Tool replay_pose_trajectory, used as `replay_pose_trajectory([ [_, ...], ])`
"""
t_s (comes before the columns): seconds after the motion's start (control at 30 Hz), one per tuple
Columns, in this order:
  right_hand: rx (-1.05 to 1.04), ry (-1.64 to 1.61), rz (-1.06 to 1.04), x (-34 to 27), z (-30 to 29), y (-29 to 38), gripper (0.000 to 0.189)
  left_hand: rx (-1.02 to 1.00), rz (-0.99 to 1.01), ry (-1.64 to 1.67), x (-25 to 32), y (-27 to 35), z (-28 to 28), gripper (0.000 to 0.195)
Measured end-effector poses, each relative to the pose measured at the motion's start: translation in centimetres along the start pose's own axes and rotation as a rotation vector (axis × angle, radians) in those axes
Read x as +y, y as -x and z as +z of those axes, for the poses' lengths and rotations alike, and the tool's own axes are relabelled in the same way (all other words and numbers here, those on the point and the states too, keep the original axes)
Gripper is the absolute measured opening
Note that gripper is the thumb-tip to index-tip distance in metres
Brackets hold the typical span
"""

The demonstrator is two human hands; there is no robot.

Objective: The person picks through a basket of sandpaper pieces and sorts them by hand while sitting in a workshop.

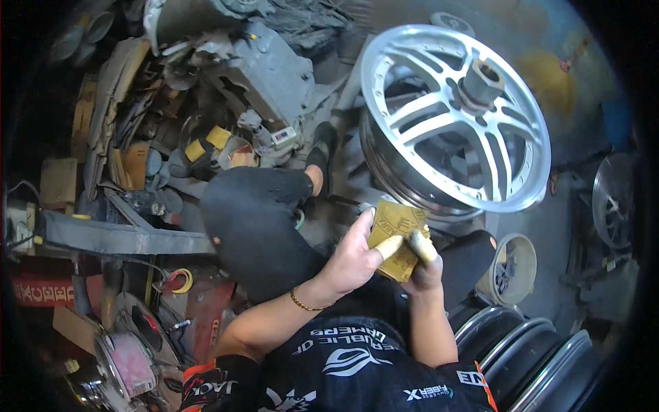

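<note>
A folded sheet of yellow-brown sandpaper (pixel 394 226), its printed backing outward, is held between both hands. My left hand (pixel 355 252) grips its left side, with the thumb across the face. My right hand (pixel 426 262) pinches the right side. Yellowish coverings or dust show on the thumbs; which of these cannot be told. Just beyond the hands stands a silver alloy wheel rim (pixel 432 113) with split spokes, tilted, a large metal nut-like piece (pixel 482 85) at its hub. The fingers behind the sheet are mostly hidden.
More rims (pixel 535 345) stand in a row at lower right, beside a pale bucket (pixel 526 270). Cardboard (pixel 110 108), small yellow pieces (pixel 219 137) and a grey metal housing (pixel 275 72) clutter the upper left. A grey metal beam (pixel 123 234) and a tape roll (pixel 181 281) lie left.
</note>
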State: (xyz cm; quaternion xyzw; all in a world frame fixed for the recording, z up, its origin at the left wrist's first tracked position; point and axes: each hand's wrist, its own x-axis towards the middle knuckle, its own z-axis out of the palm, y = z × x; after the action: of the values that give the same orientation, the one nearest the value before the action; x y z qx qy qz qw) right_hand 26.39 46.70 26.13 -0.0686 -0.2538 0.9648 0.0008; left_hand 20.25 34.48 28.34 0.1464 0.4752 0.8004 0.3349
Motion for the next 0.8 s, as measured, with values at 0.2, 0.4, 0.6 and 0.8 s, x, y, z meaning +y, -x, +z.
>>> replay_pose_trajectory([
  [0.2,0.051,-0.058,0.016,1.3,0.3,-1.1,0.058,0.163,0.108,-1.192,1.2,0.6,-0.5,0.050],
  [0.4,-0.100,-0.179,0.066,0.5,-0.7,-1.6,0.053,0.034,0.432,-1.574,4.1,-0.3,-0.5,0.097],
  [0.6,-0.058,-0.308,0.075,1.9,-2.4,-1.8,0.064,-0.391,0.269,-1.626,4.4,-1.1,-0.2,0.103],
  [0.8,-0.130,-0.319,0.096,2.6,-3.1,-2.2,0.075,-0.406,0.308,-1.636,3.2,-1.2,-0.9,0.100],
])
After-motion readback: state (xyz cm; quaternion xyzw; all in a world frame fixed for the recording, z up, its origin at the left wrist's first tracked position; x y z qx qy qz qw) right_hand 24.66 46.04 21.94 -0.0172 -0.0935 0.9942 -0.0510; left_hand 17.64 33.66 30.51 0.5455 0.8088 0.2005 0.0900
